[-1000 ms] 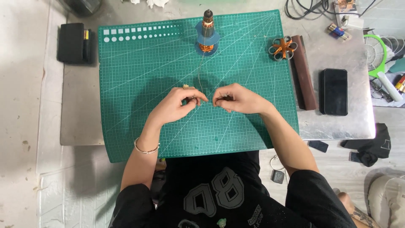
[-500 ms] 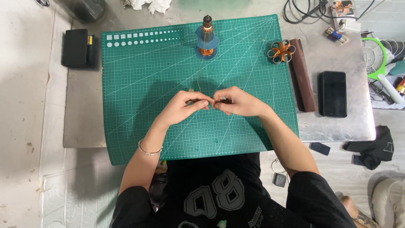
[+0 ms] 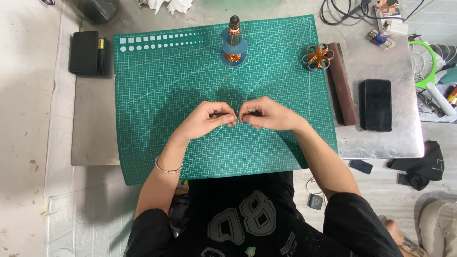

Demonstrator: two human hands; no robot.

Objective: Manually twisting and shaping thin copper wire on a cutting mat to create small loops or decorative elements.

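Pinching one wire [image 3: 230, 97], two hands [image 3: 209, 118].

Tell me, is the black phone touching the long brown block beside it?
Apart. The head view shows a strip of bare metal table between the black phone and the long brown block.

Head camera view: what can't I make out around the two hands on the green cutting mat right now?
- What the left hand and right hand pinch: hidden by the curled fingers, too small.
- A thin wire from the upright copper-wound motor armature towards the hands: too fine to trace.
- Tangled black cables: cut off by the top edge.
- Green cutting mat, near edge: partly covered by the forearms.
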